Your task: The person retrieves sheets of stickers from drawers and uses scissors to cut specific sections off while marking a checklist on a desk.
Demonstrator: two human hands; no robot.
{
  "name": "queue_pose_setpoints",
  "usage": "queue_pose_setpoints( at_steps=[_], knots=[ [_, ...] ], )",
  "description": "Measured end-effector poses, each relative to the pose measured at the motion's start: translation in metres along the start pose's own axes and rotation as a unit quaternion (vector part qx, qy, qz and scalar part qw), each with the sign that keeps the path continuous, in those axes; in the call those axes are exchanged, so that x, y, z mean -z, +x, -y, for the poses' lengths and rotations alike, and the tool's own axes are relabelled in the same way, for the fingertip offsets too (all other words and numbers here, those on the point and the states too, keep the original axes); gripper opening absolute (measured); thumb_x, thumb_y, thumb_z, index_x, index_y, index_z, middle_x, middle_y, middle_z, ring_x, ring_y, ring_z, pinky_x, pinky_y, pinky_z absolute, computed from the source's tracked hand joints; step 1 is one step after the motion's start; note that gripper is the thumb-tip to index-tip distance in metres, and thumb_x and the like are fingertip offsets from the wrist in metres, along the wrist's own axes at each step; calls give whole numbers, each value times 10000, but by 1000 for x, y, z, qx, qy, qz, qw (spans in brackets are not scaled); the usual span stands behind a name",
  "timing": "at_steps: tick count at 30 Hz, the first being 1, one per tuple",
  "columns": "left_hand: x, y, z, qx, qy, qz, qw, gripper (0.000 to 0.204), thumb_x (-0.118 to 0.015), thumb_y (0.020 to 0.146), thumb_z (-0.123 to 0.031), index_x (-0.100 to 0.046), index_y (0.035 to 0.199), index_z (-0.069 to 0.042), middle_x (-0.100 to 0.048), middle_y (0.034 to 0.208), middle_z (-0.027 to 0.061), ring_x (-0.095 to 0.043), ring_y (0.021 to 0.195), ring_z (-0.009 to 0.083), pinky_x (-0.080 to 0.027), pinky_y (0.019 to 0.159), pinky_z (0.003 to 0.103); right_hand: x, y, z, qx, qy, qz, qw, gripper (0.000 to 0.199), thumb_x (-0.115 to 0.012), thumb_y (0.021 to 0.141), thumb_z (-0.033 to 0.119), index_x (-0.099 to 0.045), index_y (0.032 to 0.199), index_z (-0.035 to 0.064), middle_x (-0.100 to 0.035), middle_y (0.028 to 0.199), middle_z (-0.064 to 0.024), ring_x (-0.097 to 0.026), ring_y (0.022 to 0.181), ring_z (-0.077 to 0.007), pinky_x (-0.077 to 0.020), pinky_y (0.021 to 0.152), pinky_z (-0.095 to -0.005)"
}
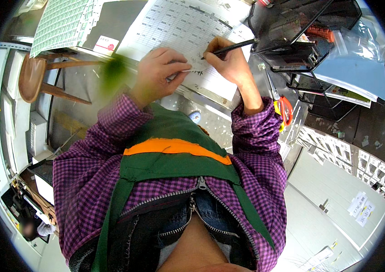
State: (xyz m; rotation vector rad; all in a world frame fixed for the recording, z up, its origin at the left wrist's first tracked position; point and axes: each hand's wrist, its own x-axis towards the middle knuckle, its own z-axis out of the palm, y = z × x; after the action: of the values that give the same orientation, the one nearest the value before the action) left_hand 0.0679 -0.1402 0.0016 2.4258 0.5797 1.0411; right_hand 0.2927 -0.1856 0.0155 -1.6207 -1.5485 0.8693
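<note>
My right hand (pixel 228 61) grips a black pen (pixel 242 45), its tip down on white paper (pixel 217 81) at the table's near edge. Dark handwritten strokes show just left of the tip. My left hand (pixel 163 72) is closed in a pinch at the edge of a white paper slip beside that writing; how far the slip reaches under the fingers is hidden. Beyond both hands lies a large printed form (pixel 167 22) with a table grid.
Black mesh trays (pixel 283 41) stand right of my right hand, with a blue folder (pixel 351 75) and clear plastic bag (pixel 351 47). Red-and-yellow-handled scissors (pixel 286 111) lie near my right forearm. At left are green-printed sheets (pixel 63 22) and a wooden stool (pixel 31 79). A green blur (pixel 113 72) covers part of the view.
</note>
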Motion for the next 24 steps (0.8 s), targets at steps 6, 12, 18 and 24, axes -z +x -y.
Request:
queue_pose_setpoints(
  at_steps=[6, 12, 18, 24],
  knots=[
    [2, 0, 2, -14, 2, -14, 1000, 151, -743, 677, -89, -702, 818, -124, -652, 878, 19, -628, 842, 217, -506, 728, 348, 0, 0, -4, 11, 74, -89, 993, 68, -643, 821, 46, -583, 850, 33, -532, 690, 2, -470, 640, -99, -393, 565, -281],
    [3, -2, 0, 1, -18, -13, 1000, 146, -711, 725, -31, -712, 860, -88, -676, 924, 61, -636, 864, 244, -511, 746, 344, 4, -3, 8, 1, 176, -101, 979, 42, -622, 874, 41, -585, 862, 27, -565, 711, 9, -487, 592, -52, -383, 517, -208],
    [41, 1, 14, 232, -262, -192, 917, 91, -664, 851, 9, -693, 934, -15, -690, 895, 63, -623, 782, 134, -494, 686, 262, 12, -3, 5, 14, 207, -138, 968, 38, -637, 856, 18, -604, 875, 22, -585, 729, 4, -501, 611, -46, -393, 543, -201],
    [149, 33, 114, 333, -281, -410, 801, 201, -608, 931, -93, -634, 1117, -23, -662, 1105, 57, -630, 927, 148, -537, 790, 303, 9, -1, -1, 20, 126, -134, 983, 61, -672, 825, 7, -612, 837, 11, -597, 738, -4, -531, 690, -77, -434, 632, -236]
  ],
)
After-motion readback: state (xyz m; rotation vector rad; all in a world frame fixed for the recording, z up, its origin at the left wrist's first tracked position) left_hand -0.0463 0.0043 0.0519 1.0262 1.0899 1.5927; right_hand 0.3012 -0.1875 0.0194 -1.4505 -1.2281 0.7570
